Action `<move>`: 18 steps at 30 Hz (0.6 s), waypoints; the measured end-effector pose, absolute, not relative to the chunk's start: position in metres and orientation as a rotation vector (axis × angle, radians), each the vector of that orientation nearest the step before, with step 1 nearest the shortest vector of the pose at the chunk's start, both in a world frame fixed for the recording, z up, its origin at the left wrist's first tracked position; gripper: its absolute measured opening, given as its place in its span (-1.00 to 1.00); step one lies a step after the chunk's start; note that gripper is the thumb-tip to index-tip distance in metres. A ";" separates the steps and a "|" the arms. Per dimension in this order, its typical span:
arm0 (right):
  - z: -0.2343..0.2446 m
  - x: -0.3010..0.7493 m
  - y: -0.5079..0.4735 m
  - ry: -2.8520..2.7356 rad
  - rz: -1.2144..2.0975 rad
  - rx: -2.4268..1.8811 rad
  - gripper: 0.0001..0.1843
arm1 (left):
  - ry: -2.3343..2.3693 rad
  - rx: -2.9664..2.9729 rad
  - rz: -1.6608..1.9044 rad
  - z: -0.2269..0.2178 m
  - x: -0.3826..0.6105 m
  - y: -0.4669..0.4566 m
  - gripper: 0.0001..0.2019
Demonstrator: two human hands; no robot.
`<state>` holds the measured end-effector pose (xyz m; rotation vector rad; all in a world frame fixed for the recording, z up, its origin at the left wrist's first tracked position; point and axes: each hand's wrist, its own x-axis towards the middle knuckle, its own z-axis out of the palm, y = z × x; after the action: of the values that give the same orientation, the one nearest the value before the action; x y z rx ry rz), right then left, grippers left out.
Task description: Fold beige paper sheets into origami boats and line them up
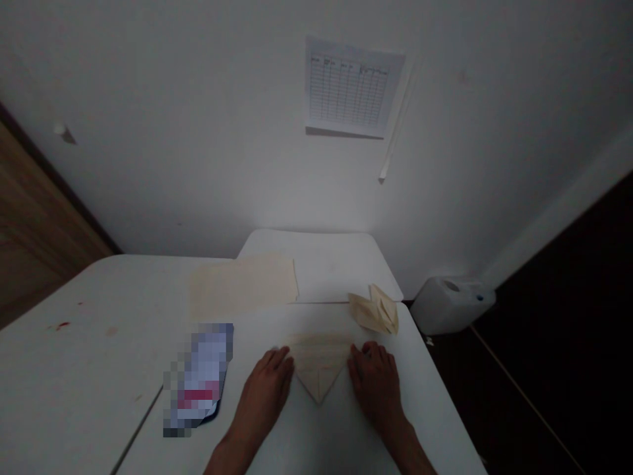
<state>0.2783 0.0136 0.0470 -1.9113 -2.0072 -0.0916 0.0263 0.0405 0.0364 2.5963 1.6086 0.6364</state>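
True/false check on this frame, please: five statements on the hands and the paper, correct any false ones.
1. The left hand and right hand lie either side of a folded paper triangle, its point toward the person. True.
2. The right hand lifts a flat cream paper sheet off the white table. False: the sheet lies on the table beyond the hands, and neither hand touches it.
3. A second folded paper piece lies on the table beyond the right hand. True.
4. A white plastic jerry can stands on the table. False: it sits off the table, beyond its right edge.
5. A printed grid chart is on the wall. True.
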 end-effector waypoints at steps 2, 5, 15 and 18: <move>0.054 0.277 0.022 -2.001 -0.093 -1.882 -0.80 | 1.542 2.552 0.551 0.047 0.028 0.053 -0.75; 0.064 0.276 0.037 -2.042 -0.071 -1.777 -0.79 | 1.488 2.550 0.518 0.061 0.029 0.067 -0.78; 0.077 0.277 0.074 -2.429 0.229 -1.551 -0.40 | 1.370 2.489 0.547 0.061 0.022 0.088 -0.46; 0.084 0.276 0.077 -2.428 0.293 -1.562 -0.39 | 1.398 2.449 0.511 0.061 0.022 0.093 -0.43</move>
<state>0.2763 0.0771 0.0835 -1.5621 -2.4276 0.2931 0.0220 0.0927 0.0609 2.4490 1.3980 0.5114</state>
